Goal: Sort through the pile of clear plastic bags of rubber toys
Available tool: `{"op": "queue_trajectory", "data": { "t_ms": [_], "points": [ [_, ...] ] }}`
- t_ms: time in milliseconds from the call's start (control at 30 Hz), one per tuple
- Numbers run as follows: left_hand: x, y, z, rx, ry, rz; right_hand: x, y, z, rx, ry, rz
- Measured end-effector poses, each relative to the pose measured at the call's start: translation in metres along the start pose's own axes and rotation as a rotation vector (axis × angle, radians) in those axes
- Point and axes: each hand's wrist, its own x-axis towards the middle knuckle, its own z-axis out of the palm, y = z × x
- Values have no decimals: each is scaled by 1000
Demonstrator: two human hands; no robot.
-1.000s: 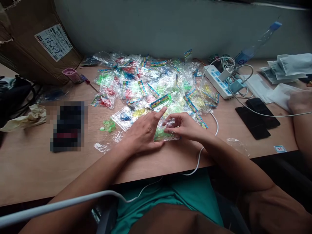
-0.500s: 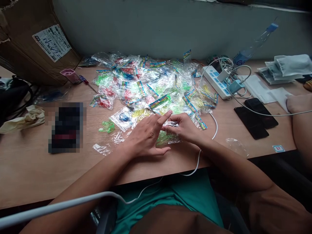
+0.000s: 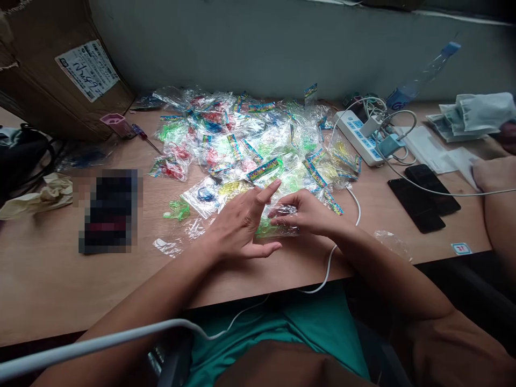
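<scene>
My left hand (image 3: pixel 244 220) is open beside a clear plastic bag (image 3: pixel 288 227), its fingers stretched out and its thumb held well apart. Something bright green (image 3: pixel 265 228) shows inside that bag, partly behind my left hand. With thumb and fingers closed, my right hand (image 3: pixel 308 212) pinches the bag's upper part. Just beyond both hands lies a heap of small clear packets (image 3: pixel 258 142) with colourful printed header strips and red, green, yellow and blue contents. A loose green stringy plastic piece (image 3: pixel 177 209) lies to the left of my left hand.
A cardboard box (image 3: pixel 60 80), a pink holder (image 3: pixel 116 124) and a screwdriver (image 3: pixel 145 138) stand or lie at left. A power strip (image 3: pixel 357 134), a bottle (image 3: pixel 419 80) and two phones (image 3: pixel 417 207) are at right. Another person's arm (image 3: pixel 497 188) rests there. A white cable (image 3: pixel 328 269) crosses the front edge.
My right hand's fingers have shifted slightly on the bag, and more of its crinkled film shows between the hands. My left hand stays spread in nearly the same place.
</scene>
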Motion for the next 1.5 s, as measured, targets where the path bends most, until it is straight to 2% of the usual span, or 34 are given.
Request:
{"op": "queue_trajectory", "data": {
  "t_ms": [133,333,500,633,700,867,933,1233,1500],
  "points": [
    [-2,-9,0,-60,66,-76,-1,-4,-3,74,13,60],
    [-4,-10,0,-307,96,-241,-2,-10,-5,151,30,94],
    [-3,-6,-3,-393,92,-299,-3,-8,-4,225,-95,123],
    [-2,-6,-3,-380,12,-355,-1,-3,-4,293,-169,125],
    [0,-6,-3,-279,-8,-347,0,-2,-4,287,-157,115],
    [6,-3,-5,-33,-85,-214,1,-1,-3,287,-76,63],
    [7,-3,-6,-53,-116,-211,1,0,-3,290,-58,54],
    [7,-5,-7,-206,-97,-281,1,-5,-9,307,53,78],
    [7,-6,-4,-213,-42,-247,3,-2,-6,328,59,50]
  ]
}}
